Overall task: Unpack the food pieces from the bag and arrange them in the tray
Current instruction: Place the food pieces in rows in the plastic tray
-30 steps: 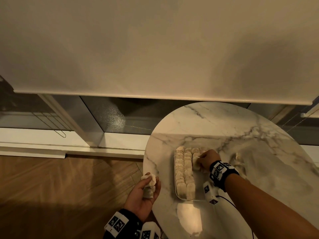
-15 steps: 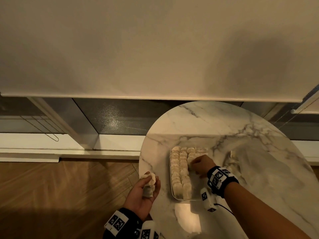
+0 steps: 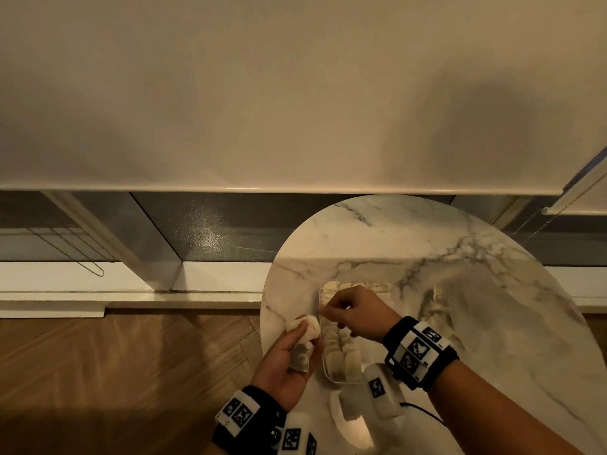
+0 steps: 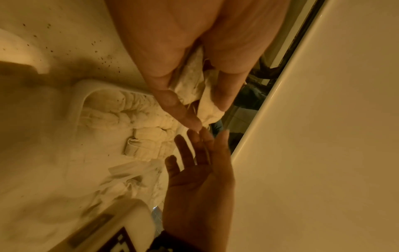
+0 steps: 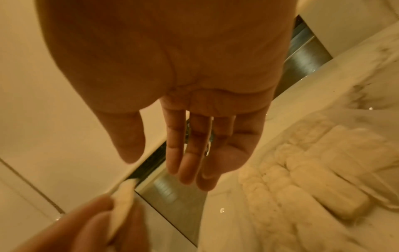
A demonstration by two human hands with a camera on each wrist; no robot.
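My left hand (image 3: 282,362) is palm up at the table's left edge and grips a few pale food pieces (image 3: 308,330). In the left wrist view these food pieces (image 4: 194,88) lie between thumb and fingers. My right hand (image 3: 345,310) hovers over the clear tray (image 3: 328,376), empty. Its straight fingers (image 5: 190,162) point at the piece (image 5: 123,192) in the left hand, a short gap apart. Rows of food pieces (image 3: 341,356) fill the tray's left side; the right hand hides its middle.
The round marble table (image 3: 460,257) ends just left of the tray, above wooden floor (image 3: 131,372). A crumpled clear bag (image 4: 129,180) lies on the table right of the tray. A window sill (image 3: 131,280) and a lowered blind (image 3: 295,93) stand behind the table.
My right hand has left the rows in the tray and moved left toward the left hand, fingers now straight. The left hand has risen closer to the tray, still holding the pieces.
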